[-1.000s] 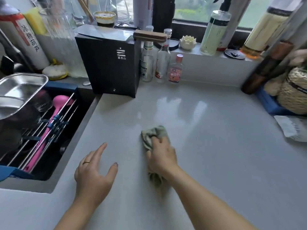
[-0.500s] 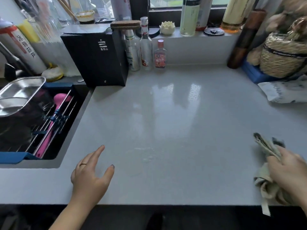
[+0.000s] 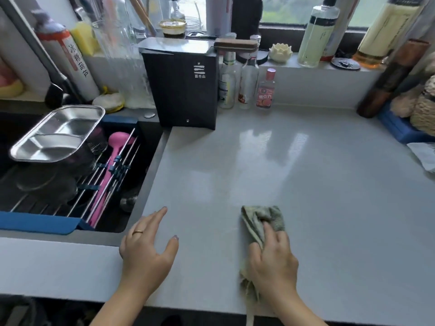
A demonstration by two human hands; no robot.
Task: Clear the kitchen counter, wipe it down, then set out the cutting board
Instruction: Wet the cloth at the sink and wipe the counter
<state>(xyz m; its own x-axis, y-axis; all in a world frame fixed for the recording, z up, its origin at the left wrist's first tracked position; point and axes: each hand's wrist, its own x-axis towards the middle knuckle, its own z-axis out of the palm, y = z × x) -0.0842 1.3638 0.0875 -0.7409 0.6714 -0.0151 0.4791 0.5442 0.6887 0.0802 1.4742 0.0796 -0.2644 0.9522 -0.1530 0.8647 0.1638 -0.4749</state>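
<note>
One grey-green cloth (image 3: 260, 220) lies bunched on the pale counter (image 3: 317, 184) in the lower middle of the frame, close to the front edge. The right hand (image 3: 273, 262) presses down on it, fingers close together and curled over the folds; crumpled cloth shows beyond the fingertips, and a loose end trails out under the wrist and over the counter's edge.

To the left of it, apart from the cloth, the left hand (image 3: 146, 250) rests flat on the counter with fingers straight and the thumb spread wide, holding nothing. A ring sits on one finger.

Further left is the dark sink (image 3: 153, 165), with a wire rack (image 3: 89, 194) laid across it. A pink utensil (image 3: 113, 158) lies on the rack, and a divided steel tray (image 3: 58, 135) sits tilted at the rack's far end.

At the back of the counter, beside the sink's corner, a black box (image 3: 183, 90) stands upright. Three small bottles (image 3: 266, 90) line up just to its right against the wall. Taller bottles stand on the window ledge (image 3: 306, 69) in the upper right. At the right edge of the frame, a woven basket (image 3: 423, 111) rests on a blue block (image 3: 400, 130).
</note>
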